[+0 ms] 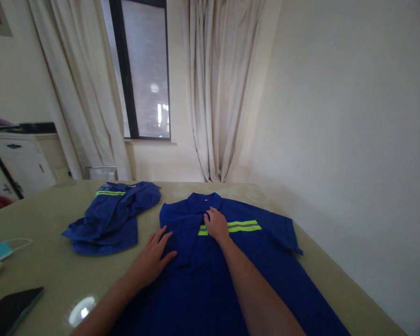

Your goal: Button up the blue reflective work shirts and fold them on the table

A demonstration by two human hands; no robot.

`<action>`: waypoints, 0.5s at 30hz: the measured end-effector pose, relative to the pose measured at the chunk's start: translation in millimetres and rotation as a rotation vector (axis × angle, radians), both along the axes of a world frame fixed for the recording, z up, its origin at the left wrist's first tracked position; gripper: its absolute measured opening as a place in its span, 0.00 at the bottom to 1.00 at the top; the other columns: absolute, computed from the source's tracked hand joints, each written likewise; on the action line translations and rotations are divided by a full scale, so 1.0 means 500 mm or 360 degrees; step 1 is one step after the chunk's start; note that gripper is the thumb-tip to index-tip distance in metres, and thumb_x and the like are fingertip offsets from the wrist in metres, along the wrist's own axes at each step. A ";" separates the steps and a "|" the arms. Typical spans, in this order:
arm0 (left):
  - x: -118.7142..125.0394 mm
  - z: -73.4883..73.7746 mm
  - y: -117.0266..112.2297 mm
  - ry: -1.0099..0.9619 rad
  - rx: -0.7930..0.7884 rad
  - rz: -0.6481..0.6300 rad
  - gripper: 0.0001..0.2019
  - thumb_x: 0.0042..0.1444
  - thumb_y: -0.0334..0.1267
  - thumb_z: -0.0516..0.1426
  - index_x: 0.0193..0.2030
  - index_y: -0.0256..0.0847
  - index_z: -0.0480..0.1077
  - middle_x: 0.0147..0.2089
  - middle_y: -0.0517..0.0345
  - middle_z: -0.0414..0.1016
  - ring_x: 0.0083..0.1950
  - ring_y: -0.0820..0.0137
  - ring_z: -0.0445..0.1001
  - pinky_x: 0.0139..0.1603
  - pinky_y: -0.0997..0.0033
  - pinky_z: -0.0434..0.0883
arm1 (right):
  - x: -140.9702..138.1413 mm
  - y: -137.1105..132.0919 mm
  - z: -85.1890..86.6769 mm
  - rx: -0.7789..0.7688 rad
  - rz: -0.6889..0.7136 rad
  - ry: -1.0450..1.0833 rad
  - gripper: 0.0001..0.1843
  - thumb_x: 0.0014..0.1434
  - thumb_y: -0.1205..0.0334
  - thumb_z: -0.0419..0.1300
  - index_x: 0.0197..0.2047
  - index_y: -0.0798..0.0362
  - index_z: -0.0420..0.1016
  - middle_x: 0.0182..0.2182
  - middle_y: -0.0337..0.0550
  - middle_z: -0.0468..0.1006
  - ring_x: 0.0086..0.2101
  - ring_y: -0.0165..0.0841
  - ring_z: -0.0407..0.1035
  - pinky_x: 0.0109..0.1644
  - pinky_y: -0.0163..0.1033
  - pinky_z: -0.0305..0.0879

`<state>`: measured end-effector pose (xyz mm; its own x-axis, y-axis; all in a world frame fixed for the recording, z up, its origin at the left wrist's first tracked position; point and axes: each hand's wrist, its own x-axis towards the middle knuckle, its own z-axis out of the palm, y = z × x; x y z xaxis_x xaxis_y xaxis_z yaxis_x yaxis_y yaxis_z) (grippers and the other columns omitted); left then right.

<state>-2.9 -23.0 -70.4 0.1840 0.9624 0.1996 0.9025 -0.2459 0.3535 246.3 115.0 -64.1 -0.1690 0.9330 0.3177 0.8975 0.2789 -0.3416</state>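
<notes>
Across the table (52,263) lies a blue work shirt (195,291); left hand's (149,262) fingers splayed, right hand's (217,226) curled, grip unclear.

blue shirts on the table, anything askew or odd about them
The spread shirt looks lopsided: its left side appears folded inward, partly hiding the yellow stripe, while its right sleeve extends outward. The other shirt, to its left, looks bunched.
</notes>
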 end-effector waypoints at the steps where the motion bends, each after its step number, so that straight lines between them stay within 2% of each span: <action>1: -0.013 0.011 -0.005 -0.0003 -0.0067 -0.0086 0.32 0.64 0.52 0.56 0.72 0.43 0.61 0.79 0.45 0.51 0.78 0.51 0.51 0.75 0.45 0.57 | 0.000 0.000 0.000 0.0001 -0.0003 0.0000 0.21 0.71 0.57 0.50 0.58 0.53 0.78 0.64 0.51 0.72 0.58 0.41 0.70 0.62 0.44 0.62; 4: -0.047 0.032 -0.022 -0.0005 -0.0214 -0.0324 0.36 0.61 0.48 0.60 0.74 0.54 0.55 0.80 0.54 0.46 0.79 0.53 0.48 0.75 0.46 0.58 | -0.002 -0.001 0.000 0.0006 -0.0009 0.0000 0.20 0.71 0.57 0.51 0.57 0.53 0.78 0.63 0.51 0.73 0.58 0.42 0.70 0.62 0.44 0.63; 6: -0.059 0.029 -0.029 0.0061 -0.0174 -0.0317 0.31 0.64 0.36 0.55 0.73 0.55 0.58 0.79 0.57 0.50 0.78 0.57 0.52 0.76 0.48 0.57 | -0.003 -0.002 0.000 0.0009 -0.0009 0.0001 0.20 0.71 0.57 0.51 0.57 0.53 0.78 0.63 0.51 0.73 0.58 0.41 0.70 0.62 0.44 0.62; 8: -0.065 0.019 -0.029 0.0191 -0.0069 -0.0188 0.33 0.60 0.23 0.47 0.71 0.52 0.63 0.78 0.58 0.55 0.76 0.59 0.58 0.76 0.49 0.58 | -0.003 -0.002 0.000 0.0011 -0.0010 0.0000 0.20 0.71 0.57 0.51 0.57 0.53 0.78 0.63 0.51 0.73 0.58 0.41 0.70 0.62 0.44 0.62; 10: -0.073 0.013 -0.023 0.0323 0.0036 -0.0051 0.39 0.54 0.17 0.42 0.69 0.50 0.66 0.77 0.59 0.56 0.75 0.60 0.59 0.75 0.50 0.60 | -0.003 -0.002 -0.001 0.0010 -0.0013 -0.0003 0.20 0.70 0.57 0.51 0.57 0.53 0.78 0.63 0.51 0.73 0.58 0.41 0.70 0.62 0.43 0.62; 12: -0.089 0.016 -0.016 0.0409 0.0128 0.0083 0.41 0.51 0.15 0.42 0.70 0.48 0.66 0.77 0.58 0.56 0.75 0.59 0.59 0.75 0.51 0.60 | -0.002 -0.003 0.000 0.0006 -0.0013 -0.0007 0.20 0.70 0.57 0.52 0.57 0.53 0.78 0.62 0.51 0.74 0.58 0.41 0.70 0.62 0.43 0.62; 15: -0.121 0.026 -0.014 0.0476 0.0191 0.0309 0.40 0.48 0.16 0.45 0.70 0.39 0.65 0.75 0.48 0.61 0.74 0.55 0.61 0.76 0.49 0.59 | -0.002 -0.004 0.002 0.0004 -0.0004 -0.0010 0.20 0.70 0.57 0.52 0.56 0.53 0.78 0.62 0.51 0.74 0.58 0.40 0.70 0.61 0.42 0.63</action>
<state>-63.4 -30.0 -57.5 0.0675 0.9581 0.2785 0.9954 -0.0836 0.0464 245.2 112.8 -63.0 -0.1689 0.9326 0.3190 0.9003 0.2777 -0.3352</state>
